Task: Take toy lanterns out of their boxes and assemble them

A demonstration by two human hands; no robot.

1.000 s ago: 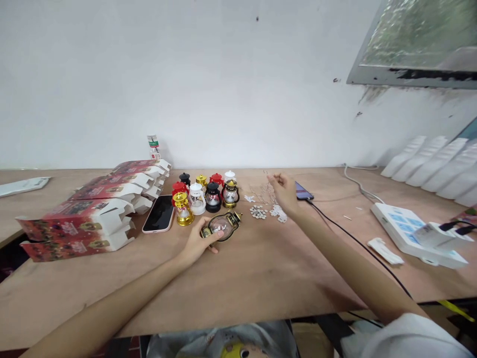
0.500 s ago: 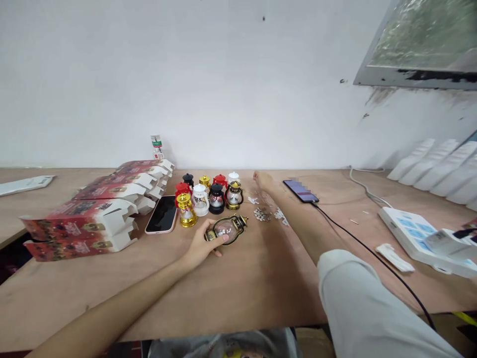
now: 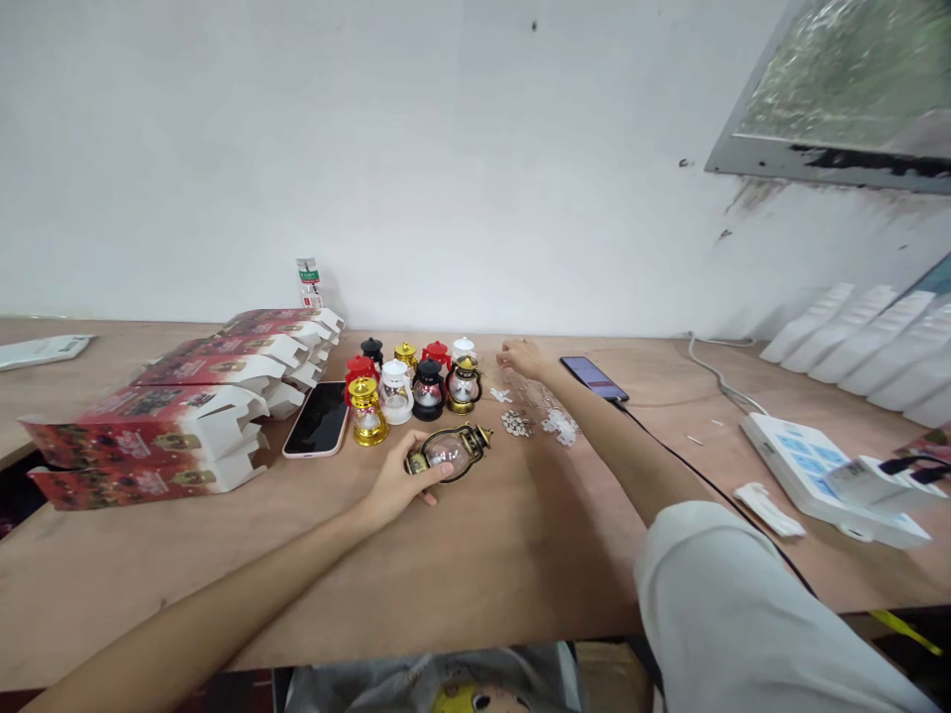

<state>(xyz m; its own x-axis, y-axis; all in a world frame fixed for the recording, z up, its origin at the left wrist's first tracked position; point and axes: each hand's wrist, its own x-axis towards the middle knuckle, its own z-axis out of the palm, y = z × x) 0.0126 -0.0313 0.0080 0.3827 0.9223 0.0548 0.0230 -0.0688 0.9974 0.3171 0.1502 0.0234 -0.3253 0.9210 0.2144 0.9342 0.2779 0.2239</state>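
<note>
My left hand [image 3: 401, 477] is closed around a bronze-coloured miniature lantern [image 3: 450, 455] with a clear globe, tilted on its side with its top pointing right. Near the back of the table, my right hand [image 3: 526, 358] has its fingers bent down and drawn together; whatever they hold, if anything, is too small to make out. Just in front of it lie small white pieces [image 3: 500, 395], a heap of button cells [image 3: 517, 423] and clear-white plastic bits [image 3: 560, 427]. Several little lanterns stand upright to the left, among them a gold one [image 3: 367, 412] and a black one [image 3: 429, 390].
A pink-edged phone [image 3: 318, 420] lies beside red-and-white boxes [image 3: 141, 431] on the left. Right of my arm are a second phone [image 3: 592, 377] on a black cable, a white power strip [image 3: 821, 475] and white bottles [image 3: 866, 332]. A wall bounds the table's back.
My right hand has moved left and back from beside the second phone to behind the small parts. My left hand keeps its hold on the bronze lantern. The view has shifted slightly.
</note>
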